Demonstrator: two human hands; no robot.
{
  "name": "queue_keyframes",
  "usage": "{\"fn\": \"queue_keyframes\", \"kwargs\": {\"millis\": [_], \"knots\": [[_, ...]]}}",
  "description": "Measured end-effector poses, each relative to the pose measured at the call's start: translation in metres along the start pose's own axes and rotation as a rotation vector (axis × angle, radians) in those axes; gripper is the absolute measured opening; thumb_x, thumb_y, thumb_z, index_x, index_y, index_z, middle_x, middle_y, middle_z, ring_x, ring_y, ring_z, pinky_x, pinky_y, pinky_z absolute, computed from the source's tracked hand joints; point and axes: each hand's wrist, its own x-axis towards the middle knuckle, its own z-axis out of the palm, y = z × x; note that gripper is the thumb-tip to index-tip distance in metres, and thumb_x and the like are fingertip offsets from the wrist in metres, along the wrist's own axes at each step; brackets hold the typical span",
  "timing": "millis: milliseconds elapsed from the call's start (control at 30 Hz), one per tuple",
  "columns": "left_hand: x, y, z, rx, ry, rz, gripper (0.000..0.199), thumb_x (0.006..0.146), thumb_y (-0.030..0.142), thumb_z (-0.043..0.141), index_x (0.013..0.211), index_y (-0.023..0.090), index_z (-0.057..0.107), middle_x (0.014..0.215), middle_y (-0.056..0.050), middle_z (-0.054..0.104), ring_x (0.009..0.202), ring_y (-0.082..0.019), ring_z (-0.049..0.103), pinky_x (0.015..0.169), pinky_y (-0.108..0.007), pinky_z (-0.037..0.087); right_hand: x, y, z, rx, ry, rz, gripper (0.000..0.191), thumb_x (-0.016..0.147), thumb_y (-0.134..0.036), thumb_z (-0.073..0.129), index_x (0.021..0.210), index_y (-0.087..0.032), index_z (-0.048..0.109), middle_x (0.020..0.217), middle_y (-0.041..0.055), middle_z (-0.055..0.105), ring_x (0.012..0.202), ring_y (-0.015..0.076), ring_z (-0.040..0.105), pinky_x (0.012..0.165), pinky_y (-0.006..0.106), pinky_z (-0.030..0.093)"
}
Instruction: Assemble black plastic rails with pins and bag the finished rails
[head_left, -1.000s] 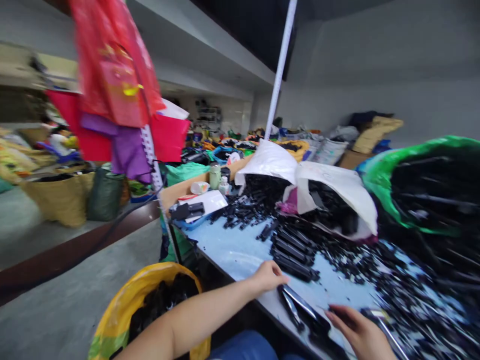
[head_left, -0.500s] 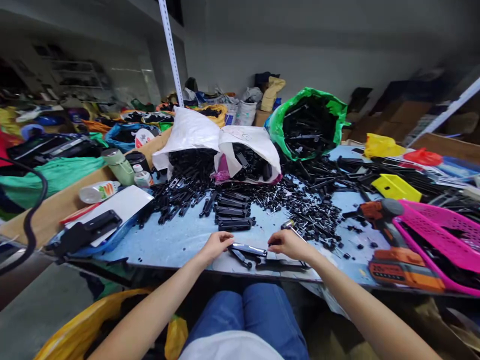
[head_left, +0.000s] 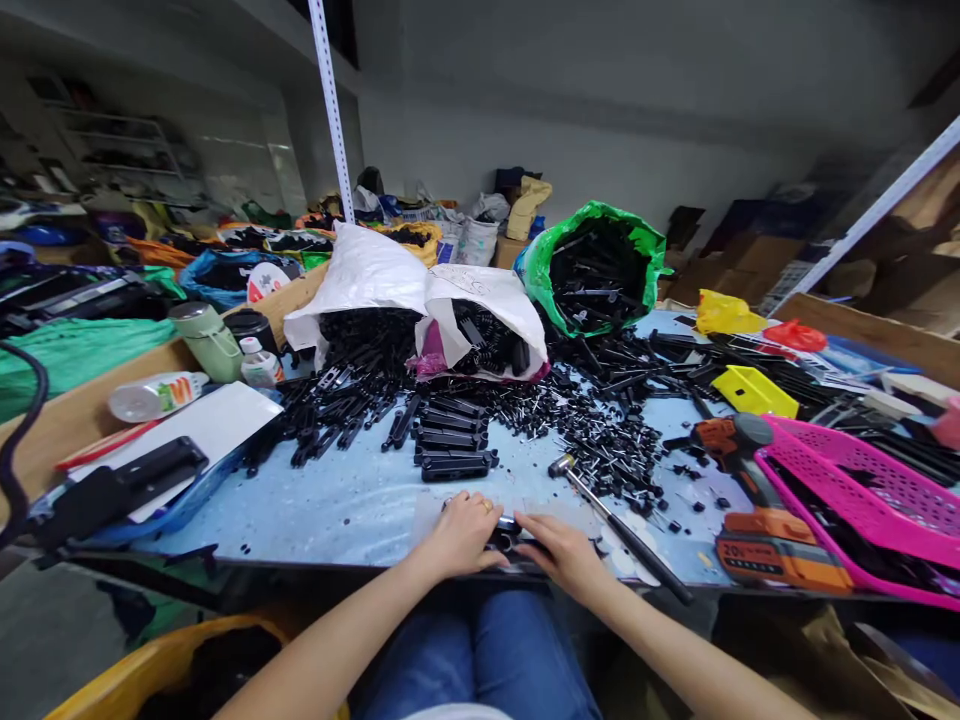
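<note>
A: What do we have, biggest thing first?

B: We sit at a table (head_left: 300, 510) with a light-blue top. Toward its far side, two white sacks (head_left: 367, 270) lie side by side, mouths toward us, black pieces showing inside.

A: And beside those?

B: A green bag (head_left: 534, 285), just to their right and open, filled with dark pieces. Nearer us, at the right, we see a pink basket (head_left: 802, 445), with an orange-and-black drill (head_left: 761, 520) next to it.

A: Closer in?

B: A long-handled tool (head_left: 626, 530) lies slanted to the right of our hands. Past them, a row of black parts (head_left: 454, 450) sits stacked side by side.

A: Our hands?

B: The left hand (head_left: 472, 535) has fingers and thumb closed on one end of a dark part (head_left: 504, 540); our right hand (head_left: 559, 550) pinches its other end.

A: Where exactly is that?

B: At the table's near edge, in front of our lap, mostly covered by our fingers. Smallest of all, we have loose screws (head_left: 611, 455), scattered beyond the tool.
</note>
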Motion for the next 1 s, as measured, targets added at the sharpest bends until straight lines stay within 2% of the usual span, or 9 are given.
{"fn": "queue_keyframes", "kwargs": {"millis": [67,133,367,667,800,867,900,933,1000], "knots": [[0.001,0.004,0.006,0.003,0.002,-0.037,0.048,0.074,0.044,0.059,0.109,0.012,0.049,0.097,-0.012,0.058,0.093,-0.027,0.051,0.080,-0.038,0.040,-0.012,0.013,0.013,0.040,0.091,-0.088,0.043,0.088,-0.034,0.044,0.126,-0.017,0.044,0.094,0.0108,0.063,0.084,0.0192,0.058,0.073,0.030,0.047],[0.000,0.007,0.013,-0.031,0.018,-0.025,0.047,0.076,0.039,0.057,0.114,0.013,0.045,0.103,-0.012,0.056,0.097,-0.026,0.049,0.084,-0.039,0.037,-0.013,0.024,0.018,0.039,0.099,-0.163,0.047,0.087,-0.039,0.043,0.129,-0.017,0.041,0.086,0.0100,0.062,0.079,0.0196,0.057,0.069,0.031,0.047],[-0.002,0.014,0.026,-0.078,0.050,-0.162,0.046,0.079,0.037,0.053,0.117,0.012,0.043,0.107,-0.013,0.055,0.099,-0.028,0.046,0.085,-0.041,0.034,0.012,0.045,-0.003,0.037,-0.100,-0.352,0.050,0.087,-0.047,0.040,0.126,-0.017,0.047,0.075,0.0072,0.059,0.070,0.0171,0.052,0.062,0.027,0.043],[-0.002,0.011,0.025,-0.090,0.060,-0.126,0.044,0.078,0.035,0.054,0.115,0.014,0.046,0.105,-0.012,0.055,0.100,-0.027,0.046,0.084,-0.040,0.035,0.011,0.048,-0.003,-0.003,-0.119,-0.370,0.052,0.087,-0.049,0.037,0.125,-0.016,0.047,0.073,0.0067,0.058,0.069,0.0167,0.050,0.062,0.027,0.041],[-0.011,0.018,0.028,-0.108,0.208,-0.133,0.047,0.076,0.030,0.054,0.119,0.014,0.043,0.111,-0.013,0.053,0.104,-0.027,0.045,0.088,-0.042,0.034,0.008,0.038,-0.008,-0.050,-0.061,-0.267,0.054,0.087,-0.051,0.033,0.127,-0.017,0.046,0.080,0.0088,0.060,0.074,0.0188,0.052,0.065,0.030,0.042],[-0.018,0.024,0.030,-0.101,0.341,-0.221,0.034,0.078,0.027,0.051,0.111,0.015,0.051,0.108,-0.013,0.055,0.102,-0.027,0.047,0.088,-0.042,0.035,0.011,0.024,-0.008,-0.044,0.007,-0.239,0.051,0.089,-0.049,0.030,0.128,-0.020,0.044,0.092,0.0109,0.060,0.082,0.0204,0.053,0.070,0.033,0.043],[-0.022,0.027,0.031,-0.096,0.378,-0.319,0.026,0.080,0.027,0.048,0.102,0.016,0.056,0.102,-0.013,0.058,0.099,-0.027,0.050,0.086,-0.041,0.037,0.015,0.014,-0.007,-0.019,0.046,-0.240,0.050,0.090,-0.047,0.027,0.129,-0.021,0.042,0.099,0.0117,0.059,0.087,0.0210,0.052,0.074,0.035,0.042],[-0.025,0.030,0.031,-0.098,0.367,-0.448,0.022,0.082,0.028,0.045,0.092,0.016,0.059,0.095,-0.013,0.061,0.094,-0.027,0.053,0.082,-0.040,0.039,0.021,0.003,-0.004,0.021,0.078,-0.253,0.049,0.091,-0.046,0.025,0.130,-0.021,0.041,0.105,0.0122,0.058,0.091,0.0215,0.052,0.077,0.036,0.042],[-0.027,0.035,0.030,-0.125,0.241,-0.698,0.024,0.083,0.028,0.042,0.080,0.016,0.063,0.082,-0.013,0.064,0.083,-0.027,0.058,0.072,-0.036,0.042,0.035,-0.019,0.004,0.118,0.085,-0.307,0.050,0.092,-0.045,0.022,0.131,-0.020,0.039,0.111,0.0123,0.055,0.097,0.0214,0.050,0.082,0.036,0.041]]}}
